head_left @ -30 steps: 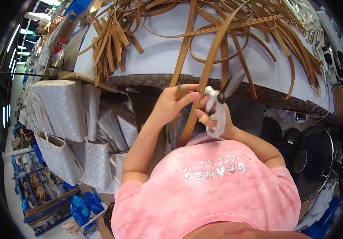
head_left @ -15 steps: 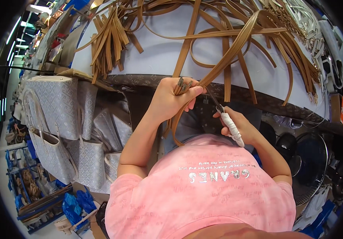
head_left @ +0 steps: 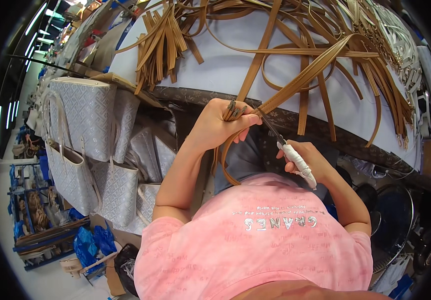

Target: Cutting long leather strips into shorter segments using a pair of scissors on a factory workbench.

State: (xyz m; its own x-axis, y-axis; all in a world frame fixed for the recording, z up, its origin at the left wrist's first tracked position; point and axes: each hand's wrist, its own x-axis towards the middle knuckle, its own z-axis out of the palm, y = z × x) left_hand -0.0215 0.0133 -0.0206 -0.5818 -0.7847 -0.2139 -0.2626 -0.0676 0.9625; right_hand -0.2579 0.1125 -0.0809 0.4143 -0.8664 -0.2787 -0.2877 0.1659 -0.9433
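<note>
My left hand is closed around several brown leather straps, with dark cut ends poking up between its fingers. One long stitched strap runs from the thumb up to the right onto the table, and loose lengths hang below the fist. My right hand grips scissors whose handle is wrapped in white. Their dark blades point up and left, against the strap beside my left thumb. Whether the blades are apart or together, I cannot tell.
More brown straps lie in bundles over the white tabletop; some hang past its dark front edge. Pale patterned tote bags hang at the left. White straps with metal clips are heaped at far right. A black fan stands lower right.
The view has swung, so the table and bags appear farther right. The scissor blades reach slightly farther across the strap by my left thumb. Both hands keep their holds.
</note>
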